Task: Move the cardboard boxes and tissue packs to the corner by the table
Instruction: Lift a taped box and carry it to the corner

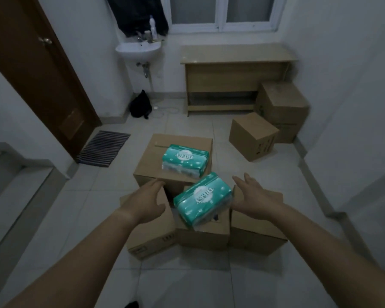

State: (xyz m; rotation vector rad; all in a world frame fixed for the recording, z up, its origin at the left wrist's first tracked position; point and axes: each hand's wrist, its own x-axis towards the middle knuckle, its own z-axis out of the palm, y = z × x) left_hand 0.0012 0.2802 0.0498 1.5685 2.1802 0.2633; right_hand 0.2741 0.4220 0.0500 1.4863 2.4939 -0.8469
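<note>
Several cardboard boxes sit clustered on the floor in front of me. On the large box (156, 161) lies a green tissue pack (185, 160). A second green tissue pack (202, 200) rests tilted on a lower middle box (203, 235). My left hand (145, 200) hovers open to the left of this pack, above a left box (151, 236). My right hand (255, 197) is open to its right, over a right box (253, 235). Neither hand touches the pack. By the wooden table (236, 61), a single box (252, 136) and stacked boxes (280, 105) stand in the corner.
A wall sink (138, 50) with bottles hangs at the back left, with a black bag (140, 105) and a cable on the floor below. A brown door (38, 70) and striped mat (103, 147) are on the left. Steps drop at far left.
</note>
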